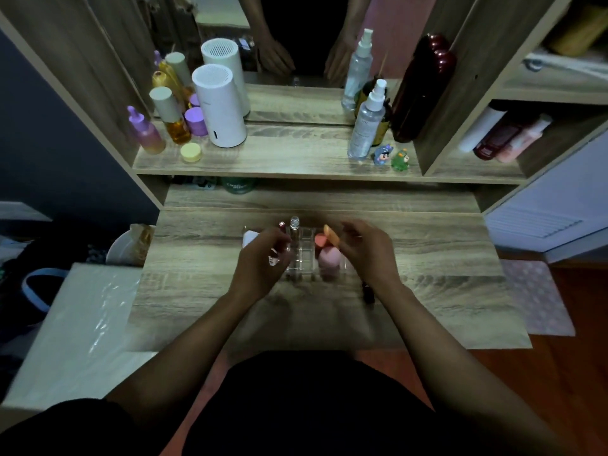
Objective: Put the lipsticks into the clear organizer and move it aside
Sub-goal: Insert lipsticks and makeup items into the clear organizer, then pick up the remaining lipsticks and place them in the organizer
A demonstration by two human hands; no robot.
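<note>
The clear organizer (pixel 304 258) stands at the middle of the wooden table (pixel 204 291). A clear-capped tube (pixel 294 223) stands upright in its back-left slots. A pink sponge (pixel 330 256) and a coral one (pixel 318 240) fill its right compartment. My left hand (pixel 260 264) is curled at the organizer's left side, closed around a red-tipped lipstick (pixel 282 225) that sticks up past my fingers. My right hand (pixel 368 251) is at the organizer's right side, pinching a blurred orange lipstick (pixel 330 232) over the sponges. A dark lipstick (pixel 367 292) lies on the table beside my right wrist.
A white object (pixel 250 239) lies just left of the organizer. The raised shelf behind holds a white cylinder (pixel 220 106), purple and amber bottles (pixel 144 131), a spray bottle (pixel 367 123) and small figurines (pixel 381 154), in front of a mirror. A white box (pixel 82 324) sits at the table's left.
</note>
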